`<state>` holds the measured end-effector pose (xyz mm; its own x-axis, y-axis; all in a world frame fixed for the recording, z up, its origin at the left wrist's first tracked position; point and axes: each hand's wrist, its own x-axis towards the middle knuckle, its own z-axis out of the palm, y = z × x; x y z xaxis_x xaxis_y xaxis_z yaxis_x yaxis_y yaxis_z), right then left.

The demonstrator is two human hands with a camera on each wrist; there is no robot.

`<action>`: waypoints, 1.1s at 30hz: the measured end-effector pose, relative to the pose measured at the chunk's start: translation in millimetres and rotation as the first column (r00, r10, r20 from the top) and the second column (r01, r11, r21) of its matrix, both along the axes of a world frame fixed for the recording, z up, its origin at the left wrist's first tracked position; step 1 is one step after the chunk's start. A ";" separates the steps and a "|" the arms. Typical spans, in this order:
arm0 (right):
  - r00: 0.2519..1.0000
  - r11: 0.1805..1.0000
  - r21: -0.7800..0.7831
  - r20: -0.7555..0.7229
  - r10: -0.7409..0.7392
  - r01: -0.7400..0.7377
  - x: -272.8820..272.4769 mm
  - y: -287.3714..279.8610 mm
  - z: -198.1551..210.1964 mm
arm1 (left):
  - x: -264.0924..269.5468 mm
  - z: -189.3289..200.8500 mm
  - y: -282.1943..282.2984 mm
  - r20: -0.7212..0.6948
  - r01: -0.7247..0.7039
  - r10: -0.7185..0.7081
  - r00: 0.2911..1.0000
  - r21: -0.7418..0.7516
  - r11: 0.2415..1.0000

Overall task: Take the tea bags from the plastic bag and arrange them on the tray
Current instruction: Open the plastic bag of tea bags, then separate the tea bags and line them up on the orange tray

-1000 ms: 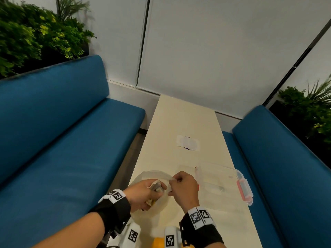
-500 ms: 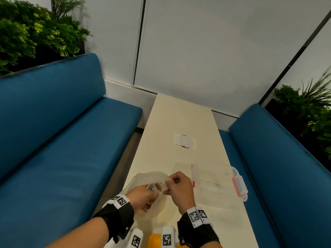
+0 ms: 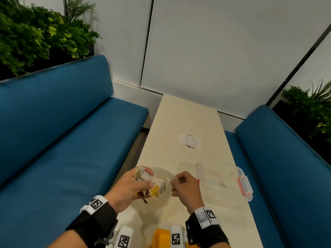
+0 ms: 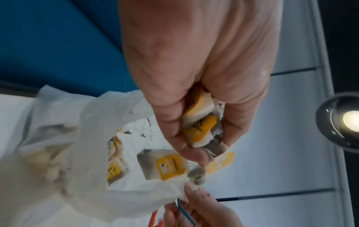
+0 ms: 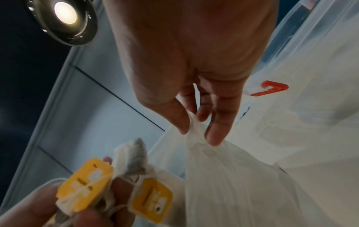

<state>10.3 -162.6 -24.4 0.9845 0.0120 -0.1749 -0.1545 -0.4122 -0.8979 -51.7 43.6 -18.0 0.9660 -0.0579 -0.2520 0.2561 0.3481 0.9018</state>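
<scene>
Left hand point(image 3: 133, 185) clenched around a bunch of tea bags point(image 4: 202, 122) with yellow tags; at least three tags counted in that grip, lifted just above the plastic bag point(image 4: 93, 153). More tea bags inside the bag, number unclear. Right hand point(image 3: 184, 187) pinching bag rim. One clear tray point(image 3: 223, 178) right of right hand, on table point(image 3: 182, 119).
</scene>
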 end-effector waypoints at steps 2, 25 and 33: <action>0.996 0.994 -0.113 0.090 0.018 -0.007 -8.4 -3.4 5.3 | -6.5 0.8 1.8 -0.027 0.002 -0.005 1.000 -0.103 0.995; 0.915 0.921 0.068 -0.108 0.388 -0.382 -82.6 4.2 22.1 | -61.0 -24.9 -19.0 -0.236 -0.127 0.003 0.972 -0.511 0.850; 0.893 0.870 -0.213 -0.036 0.448 -0.445 -100.2 6.0 15.7 | -78.0 -43.8 -20.1 -0.302 -0.111 -0.030 0.953 -0.439 0.892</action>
<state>-89.9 -156.6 -8.7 0.8854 0.4155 -0.2084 0.1033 -0.6131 -0.7833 -129.7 23.5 -61.9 0.8554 -0.1947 -0.4800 0.4606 0.7099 0.5329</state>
